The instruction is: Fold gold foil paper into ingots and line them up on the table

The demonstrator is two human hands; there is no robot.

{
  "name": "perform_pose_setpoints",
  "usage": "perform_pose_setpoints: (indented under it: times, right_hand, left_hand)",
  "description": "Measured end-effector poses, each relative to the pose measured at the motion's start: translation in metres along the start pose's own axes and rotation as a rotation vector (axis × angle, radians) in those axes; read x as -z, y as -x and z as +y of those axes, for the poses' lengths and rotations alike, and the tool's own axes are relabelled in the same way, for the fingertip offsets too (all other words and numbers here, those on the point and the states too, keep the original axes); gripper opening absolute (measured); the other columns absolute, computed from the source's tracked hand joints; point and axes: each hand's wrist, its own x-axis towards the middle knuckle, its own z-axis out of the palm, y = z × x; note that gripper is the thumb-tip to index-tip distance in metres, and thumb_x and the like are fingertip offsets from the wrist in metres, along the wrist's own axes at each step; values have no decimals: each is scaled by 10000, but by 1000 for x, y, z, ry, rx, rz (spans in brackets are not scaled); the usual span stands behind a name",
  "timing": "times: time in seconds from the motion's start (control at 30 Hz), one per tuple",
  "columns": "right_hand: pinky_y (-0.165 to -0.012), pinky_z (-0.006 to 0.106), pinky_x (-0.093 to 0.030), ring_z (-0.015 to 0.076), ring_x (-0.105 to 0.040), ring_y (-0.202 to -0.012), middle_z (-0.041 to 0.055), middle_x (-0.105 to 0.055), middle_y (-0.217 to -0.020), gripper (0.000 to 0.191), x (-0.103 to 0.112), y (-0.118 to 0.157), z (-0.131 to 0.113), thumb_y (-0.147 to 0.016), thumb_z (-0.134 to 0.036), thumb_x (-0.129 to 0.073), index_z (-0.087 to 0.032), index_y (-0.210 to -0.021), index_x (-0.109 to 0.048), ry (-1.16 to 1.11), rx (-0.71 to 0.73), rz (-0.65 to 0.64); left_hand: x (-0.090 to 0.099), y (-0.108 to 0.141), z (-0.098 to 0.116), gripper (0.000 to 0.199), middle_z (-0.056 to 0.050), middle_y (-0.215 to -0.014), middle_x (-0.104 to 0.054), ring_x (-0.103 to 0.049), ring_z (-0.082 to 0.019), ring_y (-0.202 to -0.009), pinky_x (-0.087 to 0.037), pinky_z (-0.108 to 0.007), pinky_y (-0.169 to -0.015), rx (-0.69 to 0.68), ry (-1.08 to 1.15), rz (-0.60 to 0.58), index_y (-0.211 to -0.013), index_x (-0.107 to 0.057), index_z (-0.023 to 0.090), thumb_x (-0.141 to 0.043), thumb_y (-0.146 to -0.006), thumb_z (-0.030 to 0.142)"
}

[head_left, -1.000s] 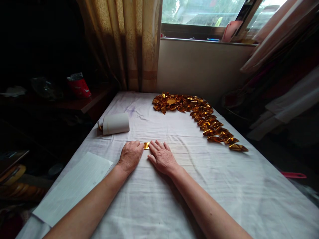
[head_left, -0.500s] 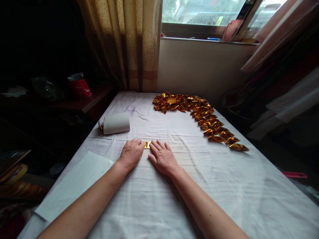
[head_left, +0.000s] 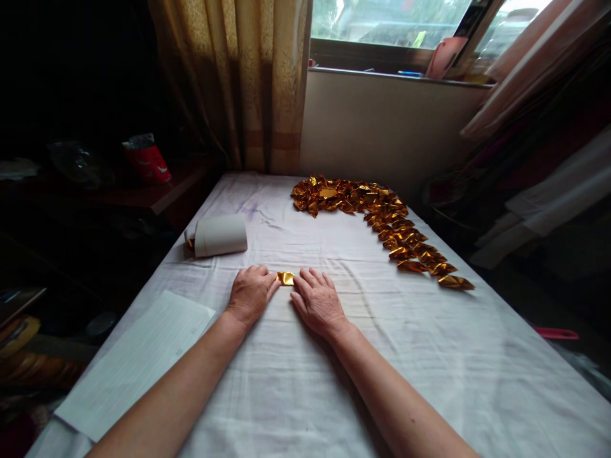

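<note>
A small strip of shiny gold foil paper (head_left: 287,278) lies on the white cloth in front of me. Its bare middle shows between my two hands, slightly creased. My left hand (head_left: 249,294) is closed on the strip's left end, thumb and fingers together. On the other end, my right hand (head_left: 319,301) holds the foil with its fingertips, back of the hand up. Both foil ends are hidden under the fingers. Many folded gold foil pieces (head_left: 353,196) lie heaped at the far side, with overlapping rows running down to the right.
A white cardboard roll (head_left: 222,235) lies on its side at the left. Nearer to me, a pale paper sheet (head_left: 138,362) rests by my left forearm. A red cup-like container (head_left: 147,160) stands on a dark side table. The white cloth (head_left: 429,356) covers the tabletop.
My right hand has shifted slightly right, and its fingers are drawn more together. More of the foil strip shows between the hands, and its surface looks more creased.
</note>
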Motion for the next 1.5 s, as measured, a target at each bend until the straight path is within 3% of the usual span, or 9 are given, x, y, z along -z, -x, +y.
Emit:
perform_pose_setpoints:
  times: [0.53,0.9,1.13,1.37,1.5]
  right_hand:
    - [-1126,518,-261,310,-363,-1401,115,-431,-1513,474,-3,-17,-3,-969,-446,-464,-253,-1400,-503,24,1,-48]
    - [-1099,486,-321,307,-425,-1343,98,-524,-1434,390,-2,-4,8,-945,-338,-522,-237,-1316,-588,-33,-11,26]
    - [-1042,424,-383,266,-506,-1245,65,-623,-1312,306,-1,-7,15,-954,-280,-510,-266,-1219,-663,-97,15,110]
    - [-871,321,-448,204,-607,-949,65,-714,-1044,255,5,-9,15,-968,-295,-505,-247,-1115,-707,-147,3,145]
    - [-820,278,-464,184,-636,-887,59,-723,-939,248,4,-9,14,-956,-267,-503,-231,-1067,-722,-213,-33,156]
  left_hand:
    - [-4,4,2,204,-63,-940,-669,-584,-242,-900,-406,-359,-763,23,13,17,-977,-707,242,-539,-939,352]
    - [-6,9,-3,237,-47,-984,-672,-580,-232,-927,-427,-356,-791,20,69,28,-1077,-703,279,-556,-933,398]
    - [-8,9,-5,268,-60,-969,-681,-589,-232,-914,-430,-351,-766,4,80,66,-1080,-704,269,-495,-965,392]
    - [-9,7,-8,290,-57,-932,-685,-589,-229,-880,-430,-347,-752,-18,90,71,-1066,-707,266,-461,-978,391]
    - [-11,7,-12,290,-50,-913,-710,-609,-225,-862,-435,-344,-752,-32,95,91,-1013,-715,258,-473,-973,413]
